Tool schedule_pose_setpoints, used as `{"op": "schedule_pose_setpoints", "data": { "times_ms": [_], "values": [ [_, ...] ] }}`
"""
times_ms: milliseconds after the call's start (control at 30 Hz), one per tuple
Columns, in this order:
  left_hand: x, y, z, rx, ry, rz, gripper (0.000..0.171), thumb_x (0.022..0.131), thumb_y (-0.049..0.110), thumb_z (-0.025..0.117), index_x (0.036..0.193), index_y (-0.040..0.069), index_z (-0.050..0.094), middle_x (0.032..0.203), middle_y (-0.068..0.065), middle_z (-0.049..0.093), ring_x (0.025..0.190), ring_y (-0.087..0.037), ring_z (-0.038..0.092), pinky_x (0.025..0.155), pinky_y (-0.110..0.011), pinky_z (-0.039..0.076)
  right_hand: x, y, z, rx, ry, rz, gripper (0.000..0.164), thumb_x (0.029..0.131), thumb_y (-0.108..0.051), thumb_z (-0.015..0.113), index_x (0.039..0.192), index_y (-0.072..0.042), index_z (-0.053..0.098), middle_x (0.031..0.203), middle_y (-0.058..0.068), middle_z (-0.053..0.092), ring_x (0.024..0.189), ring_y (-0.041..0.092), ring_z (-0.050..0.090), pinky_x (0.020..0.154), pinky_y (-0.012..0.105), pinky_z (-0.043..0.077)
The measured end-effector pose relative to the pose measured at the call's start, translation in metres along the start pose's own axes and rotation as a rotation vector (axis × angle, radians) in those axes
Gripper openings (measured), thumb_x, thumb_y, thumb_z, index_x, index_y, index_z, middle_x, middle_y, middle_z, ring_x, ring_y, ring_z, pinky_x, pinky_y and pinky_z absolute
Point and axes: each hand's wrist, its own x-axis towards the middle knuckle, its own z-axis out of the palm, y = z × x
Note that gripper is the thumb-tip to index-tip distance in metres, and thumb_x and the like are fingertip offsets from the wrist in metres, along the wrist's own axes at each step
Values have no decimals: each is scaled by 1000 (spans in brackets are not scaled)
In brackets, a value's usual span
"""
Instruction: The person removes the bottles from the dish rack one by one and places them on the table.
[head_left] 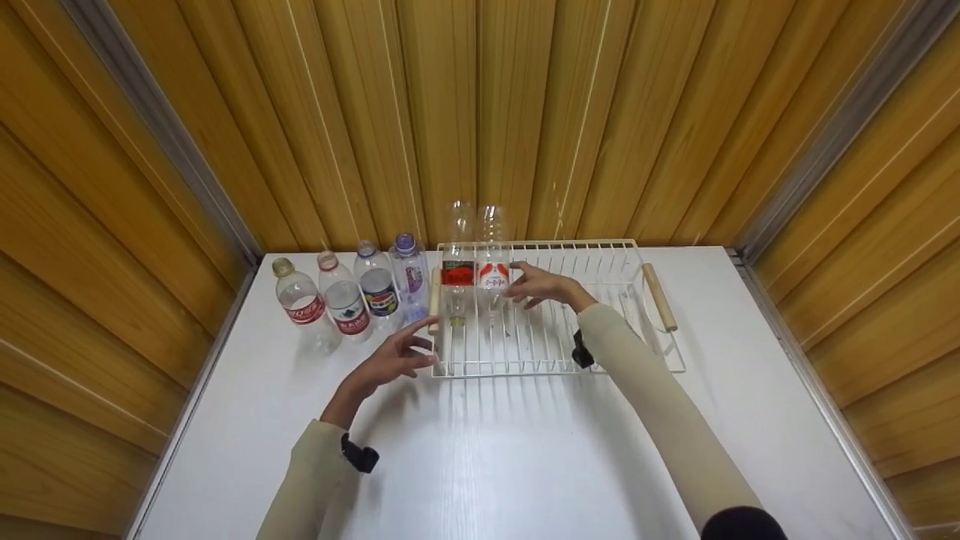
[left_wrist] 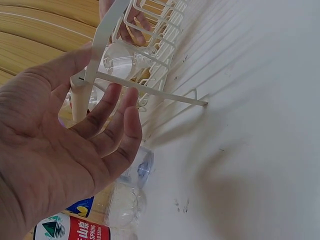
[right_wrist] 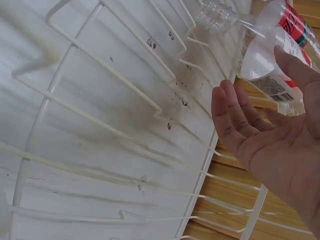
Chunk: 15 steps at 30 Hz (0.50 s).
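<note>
A white wire rack point(head_left: 540, 367) stands on the table. Two clear plastic bottles stand neck-down at its left end: one with a red and dark label point(head_left: 458, 273), the other with a white and red label point(head_left: 493, 275). My right hand point(head_left: 544, 285) is beside the white-and-red bottle, its fingers spread and relaxed. In the right wrist view, the thumb point(right_wrist: 295, 65) overlaps that bottle; contact is unclear. At the rack's left end, my left hand point(head_left: 390, 360) has loosely bent fingers against the frame near the wooden handle point(head_left: 435, 300).
Left of the rack, several clear bottles stand upright: a red-labelled one point(head_left: 304, 309), a red-and-white one point(head_left: 349, 315), a blue-labelled one point(head_left: 379, 296) and a purple-capped one point(head_left: 410, 279). Another wooden handle point(head_left: 658, 296) is at the rack's right. Wood-patterned walls point(head_left: 525, 112) border the white table point(head_left: 480, 465).
</note>
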Motion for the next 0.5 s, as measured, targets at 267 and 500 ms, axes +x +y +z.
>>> {"op": "schedule_pose_setpoints", "data": {
  "times_ms": [267, 500],
  "values": [
    [3, 0, 0, -6, -2, -10, 77, 96, 28, 73, 160, 35, 32, 148, -24, 51, 130, -33, 54, 99, -59, 53, 8, -5, 10, 34, -8, 5, 82, 103, -18, 59, 161, -6, 2, 148, 30, 44, 126, 38, 55, 112, 55, 46],
    [2, -2, 1, 11, 9, -10, 76, 96, 28, 72, 160, 34, 32, 145, -23, 53, 125, -31, 58, 95, -58, 55, 14, -4, 14, 117, 7, 10, 83, 103, -17, 61, 158, -10, 0, 127, 14, 50, 102, 21, 61, 105, 47, 52]
  ]
}}
